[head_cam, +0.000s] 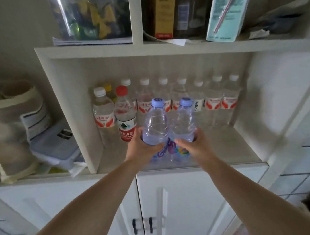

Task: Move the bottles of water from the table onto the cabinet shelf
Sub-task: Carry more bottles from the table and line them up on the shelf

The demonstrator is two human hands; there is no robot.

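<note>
I hold two clear water bottles with pale blue caps upright, side by side, at the front of the cabinet shelf (229,148). My left hand (142,147) grips the left bottle (155,123) around its lower body. My right hand (194,143) grips the right bottle (183,122) the same way. Their bases are hidden behind my hands, so I cannot tell whether they touch the shelf. Behind them, a row of several white-capped bottles (213,102) stands along the shelf's back wall, and a red-capped bottle (124,114) stands at the left.
The shelf's right front part is bare. A higher shelf (162,48) holds boxes and papers. To the left of the cabinet sit a cloth bag (6,131) and a lidded plastic box (56,144). Below are two white doors with dark handles (142,225).
</note>
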